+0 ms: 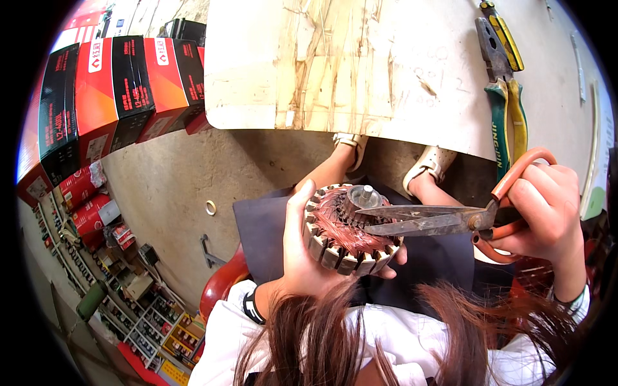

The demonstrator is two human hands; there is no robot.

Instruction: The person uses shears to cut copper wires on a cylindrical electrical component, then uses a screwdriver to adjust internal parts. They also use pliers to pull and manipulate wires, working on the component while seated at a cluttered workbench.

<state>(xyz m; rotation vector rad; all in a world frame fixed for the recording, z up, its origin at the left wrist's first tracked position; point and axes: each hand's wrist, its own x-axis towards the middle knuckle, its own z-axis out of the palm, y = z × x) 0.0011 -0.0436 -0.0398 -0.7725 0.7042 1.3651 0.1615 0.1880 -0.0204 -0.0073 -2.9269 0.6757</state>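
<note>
One copper-wound motor core (338, 258) sits before me, clasped in the left hand (299, 257) above dark cloth (444, 264); the right hand (547, 206) grips orange-handled shears (476, 222), blades (418, 226) slightly apart over the windings (342, 233).

Between the left fingers (296, 219) we find a copper-wound motor core (349, 239); within the right fingers (535, 196), orange-handled scissors (444, 223), blades parted above it.

Workshop: copper-wound motor core (344, 239), pliers (499, 76) on table (248, 64), parts racks (149, 333), cartons (96, 106).
</note>
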